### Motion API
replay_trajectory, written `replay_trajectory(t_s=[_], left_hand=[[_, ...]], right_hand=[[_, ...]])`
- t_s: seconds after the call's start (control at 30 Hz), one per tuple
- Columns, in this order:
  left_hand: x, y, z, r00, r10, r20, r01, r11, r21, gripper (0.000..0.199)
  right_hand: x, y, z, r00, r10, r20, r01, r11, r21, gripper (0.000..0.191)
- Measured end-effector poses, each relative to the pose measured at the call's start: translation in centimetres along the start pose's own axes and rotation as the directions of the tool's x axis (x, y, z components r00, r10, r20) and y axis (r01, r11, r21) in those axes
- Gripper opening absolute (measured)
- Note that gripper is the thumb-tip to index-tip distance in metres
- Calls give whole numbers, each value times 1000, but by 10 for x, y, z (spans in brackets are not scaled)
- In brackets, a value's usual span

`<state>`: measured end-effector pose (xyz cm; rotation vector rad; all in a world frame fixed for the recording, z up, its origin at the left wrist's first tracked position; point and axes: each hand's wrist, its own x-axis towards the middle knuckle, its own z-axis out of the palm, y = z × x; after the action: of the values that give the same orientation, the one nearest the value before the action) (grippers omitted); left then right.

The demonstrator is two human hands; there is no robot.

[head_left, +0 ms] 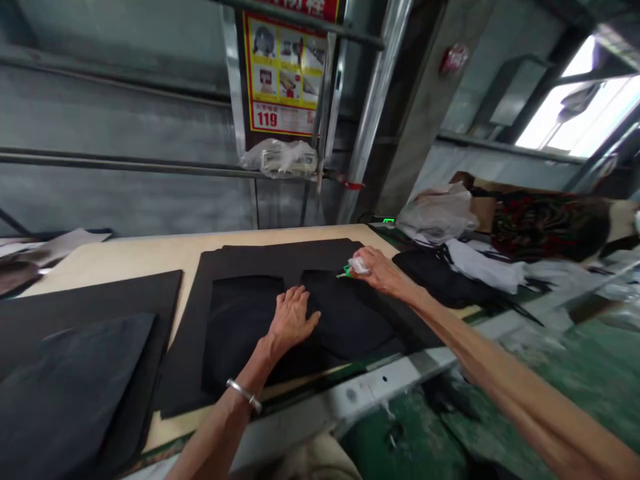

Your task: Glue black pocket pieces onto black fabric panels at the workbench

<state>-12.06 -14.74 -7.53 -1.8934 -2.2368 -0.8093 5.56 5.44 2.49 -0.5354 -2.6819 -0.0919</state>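
Observation:
My left hand (293, 316) lies palm down with its fingers spread, pressing between two dark cloth pieces. One, the left cloth piece (239, 323), is beside the fingers; the other, the right cloth piece (345, 317), reaches under the thumb. Both rest on a large black sheet (187, 360). At the far edge of the right piece, my right hand (383, 272) is closed round a small white bottle with a green tip (359, 266). Its tip points left, close to the cloth edge; whether it touches is unclear.
A pale board (115, 257) lies beneath the sheets. To the left another black sheet (167, 300) carries a dark cloth piece (95, 373). Black and white cloth (485, 267) and a plastic bag (440, 210) are heaped at right. A metal rail (370, 393) edges the table.

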Motion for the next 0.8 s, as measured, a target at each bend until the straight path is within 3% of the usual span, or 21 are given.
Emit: replay_trajectory(t_s=[0.1, 0.27, 0.37, 0.43, 0.6, 0.8], left_hand=[[0, 0, 0, 1000, 2, -5, -2, 1000, 7, 40], [-1, -2, 2, 1000, 15, 0, -15, 999, 30, 43], [-1, -3, 2, 1000, 16, -3, -16, 999, 31, 42], [-1, -3, 2, 1000, 15, -4, -15, 1000, 26, 42], [0, -5, 4, 1000, 23, -1, -23, 999, 25, 42], [0, -6, 5, 1000, 23, -7, -23, 999, 32, 43]], right_hand=[[-10, 6, -5, 1000, 11, 6, -11, 999, -49, 19], [1, -21, 7, 1000, 21, 3, -21, 995, -101, 29], [8, -30, 16, 1000, 0, -23, -1, 998, -58, 26], [6, -24, 18, 999, 9, -31, -10, 999, -51, 25], [-12, 0, 13, 983, 168, -71, -173, 981, -84, 23], [-11, -1, 10, 996, 81, -44, -84, 993, -82, 20]])
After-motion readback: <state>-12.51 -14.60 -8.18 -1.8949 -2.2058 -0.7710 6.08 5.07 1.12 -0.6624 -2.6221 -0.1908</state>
